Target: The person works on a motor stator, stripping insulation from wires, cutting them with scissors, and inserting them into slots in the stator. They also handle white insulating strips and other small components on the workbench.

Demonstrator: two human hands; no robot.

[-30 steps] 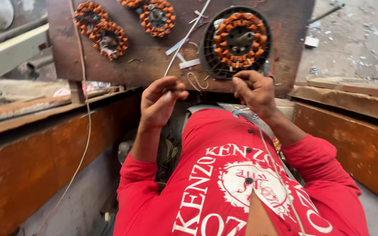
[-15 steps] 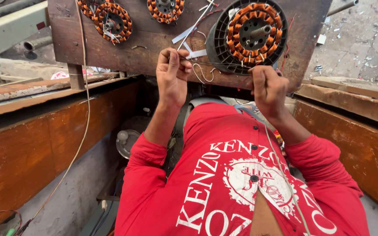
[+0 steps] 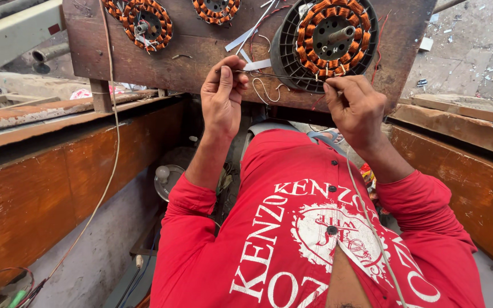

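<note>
Pinching a thin dark wire (image 3: 275,75) between thumb and fingertips, the left hand (image 3: 222,94) sits just left of centre in the upper half of the frame, closed tightly on the strand. The right hand (image 3: 354,105), a little right of centre, nips the same wire's other end between thumb and forefinger, so the strand runs taut and nearly level from one hand to the other. Just above the right hand, at the upper right of centre, stands a round black motor stator wound with orange copper coils (image 3: 329,40); the wire passes across its lower rim, though whether it touches there is hard to tell. That stator rests on a worn brown wooden board (image 3: 189,51) spanning the top of the frame. Two more orange-wound stators (image 3: 144,23) lie on the board at the upper left. White flat strips (image 3: 252,48) lie on the board between the hands and the big stator.
</note>
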